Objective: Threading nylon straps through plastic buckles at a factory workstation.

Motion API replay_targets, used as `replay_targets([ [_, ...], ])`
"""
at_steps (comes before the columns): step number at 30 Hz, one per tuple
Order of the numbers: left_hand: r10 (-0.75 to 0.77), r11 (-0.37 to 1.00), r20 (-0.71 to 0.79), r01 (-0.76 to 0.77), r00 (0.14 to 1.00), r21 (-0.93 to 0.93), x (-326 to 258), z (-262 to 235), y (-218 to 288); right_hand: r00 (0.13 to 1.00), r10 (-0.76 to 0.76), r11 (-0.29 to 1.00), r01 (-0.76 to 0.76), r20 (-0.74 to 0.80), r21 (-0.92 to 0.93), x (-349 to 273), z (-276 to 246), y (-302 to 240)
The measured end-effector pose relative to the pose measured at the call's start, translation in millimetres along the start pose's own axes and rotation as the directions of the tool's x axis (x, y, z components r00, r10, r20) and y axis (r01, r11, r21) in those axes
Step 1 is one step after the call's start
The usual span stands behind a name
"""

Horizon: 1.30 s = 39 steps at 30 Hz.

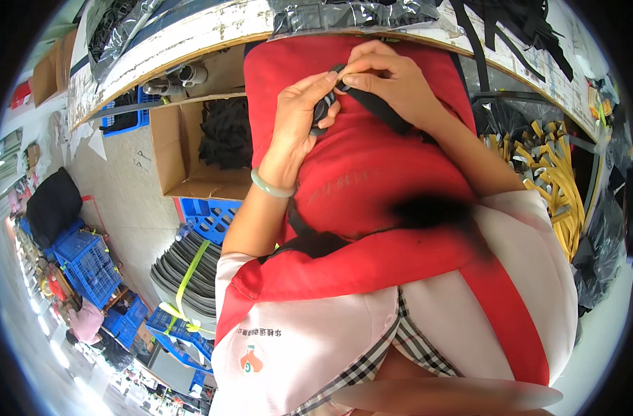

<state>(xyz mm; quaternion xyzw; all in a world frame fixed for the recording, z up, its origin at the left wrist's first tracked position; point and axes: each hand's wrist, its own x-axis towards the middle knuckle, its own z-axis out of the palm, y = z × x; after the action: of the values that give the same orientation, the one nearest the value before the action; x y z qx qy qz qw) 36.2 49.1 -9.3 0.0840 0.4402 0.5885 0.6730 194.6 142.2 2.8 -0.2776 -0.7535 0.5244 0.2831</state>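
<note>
Both of my hands meet above the red apron (358,159) on my lap. My left hand (304,111) is closed around a small bunched dark piece, part black and part grey, and its kind is hard to make out. My right hand (389,78) pinches the end of a black strap (379,109) against the left fingertips. From there the strap runs down under my right hand toward the wrist. Where the two sets of fingertips touch, the exact join is hidden.
A worn white tabletop (219,28) curves across the front, with a plastic bag of dark pieces (351,15) and loose black straps (528,35). At left stand a cardboard box (171,149) and a bundle of dark strips (188,267). Yellow straps (559,187) hang at right.
</note>
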Motion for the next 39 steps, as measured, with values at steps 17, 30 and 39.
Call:
replay_targets([
  [17,0.457,0.801,-0.012,-0.406,0.889,0.439,-6.5,12.3,-5.9,0.894,0.429,0.863,-0.449,0.133,0.233,-1.5,-1.3,-21.7],
  [30,0.529,0.726,0.105,-0.513,0.842,0.457,-16.9,-2.5,-1.6,0.718,0.403,0.403,-0.696,0.567,0.594,-1.0,-6.0,12.8],
  [39,0.573,0.736,-0.021,-0.504,0.819,0.452,-20.6,-11.2,-2.4,0.846,0.381,0.74,-0.521,0.372,0.426,-4.1,16.5,-19.7],
])
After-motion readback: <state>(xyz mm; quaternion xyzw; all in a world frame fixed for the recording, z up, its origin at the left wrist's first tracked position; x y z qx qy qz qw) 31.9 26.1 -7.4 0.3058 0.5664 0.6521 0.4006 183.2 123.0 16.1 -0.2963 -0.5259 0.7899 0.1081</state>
